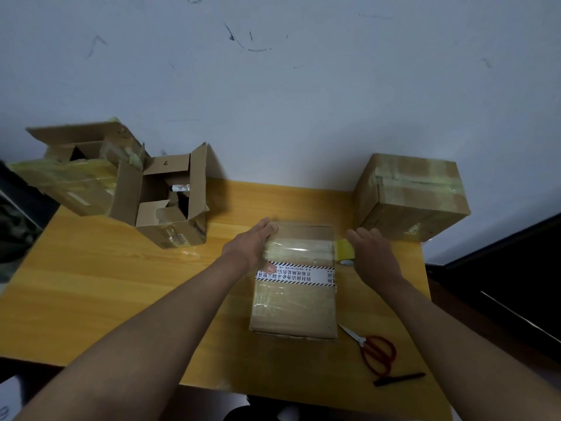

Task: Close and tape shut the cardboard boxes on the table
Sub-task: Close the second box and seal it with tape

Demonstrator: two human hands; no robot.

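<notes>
A: What sits at the far left, around ten o'clock on the wooden table [100, 287]?

B: Two open boxes touching each other: the taped open box [73, 174] hanging over the table's edge, and just right of it the smaller open box [170, 199], flaps up, a marker lying inside.

A: And the middle?

B: The flat closed box [296, 281] lies at the centre, clear tape across its top and a printed striped strip below that. The left hand [253, 243] rests on its nine o'clock edge, fingers straight and together, thumb pressing the top.

A: The other hand?

B: The right hand [372, 253] is at the box's three o'clock edge, curled over a yellow tape roll [346, 253].

A: Further right?

B: The sealed box [413, 196] stands at two o'clock. Red scissors [375, 350] and a black pen [399, 378] lie at five o'clock.
</notes>
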